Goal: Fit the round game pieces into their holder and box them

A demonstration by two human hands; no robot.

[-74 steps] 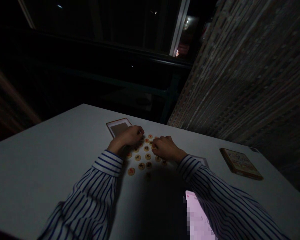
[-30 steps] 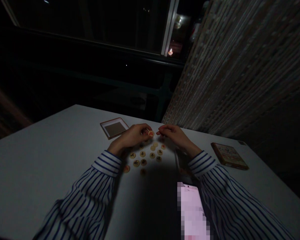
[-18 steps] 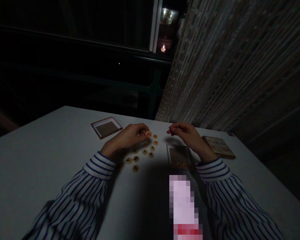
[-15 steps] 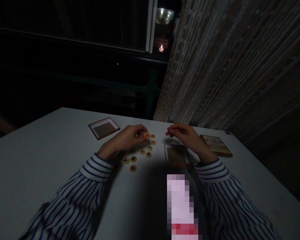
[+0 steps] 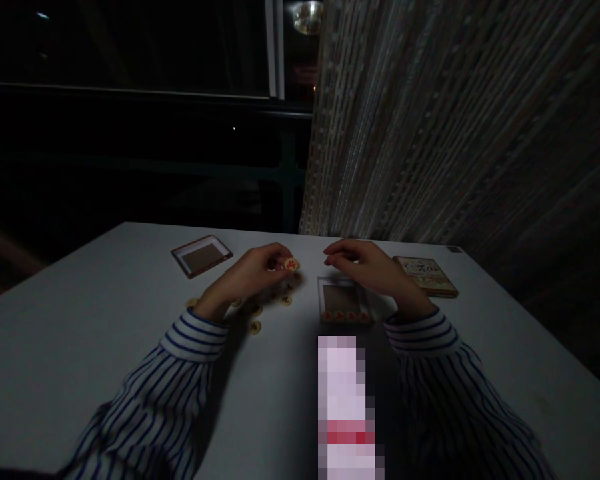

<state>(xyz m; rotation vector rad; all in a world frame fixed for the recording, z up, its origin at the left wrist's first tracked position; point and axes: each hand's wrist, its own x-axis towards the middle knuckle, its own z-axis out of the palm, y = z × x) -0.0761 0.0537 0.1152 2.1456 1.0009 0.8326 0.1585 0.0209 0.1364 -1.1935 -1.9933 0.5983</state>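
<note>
My left hand is closed, with a round Chinese chess piece marked in red pinched at its fingertips. Under and beside that hand lie several more pieces, such as one with a dark character; some are hidden by the hand and wrist. My right hand hovers over the far right part of an open box, its fingers loosely bent and nothing visible in them. Along the box's near side is a row of several red-marked pieces.
A second shallow box or lid lies at the back left of the white table. To the right of my right hand is a flat box with a printed picture. A string curtain hangs behind the table's right side.
My left hand has lifted the red-marked piece slightly up from the others. The whole view has shifted a little. My right hand has kept about the same pose.
</note>
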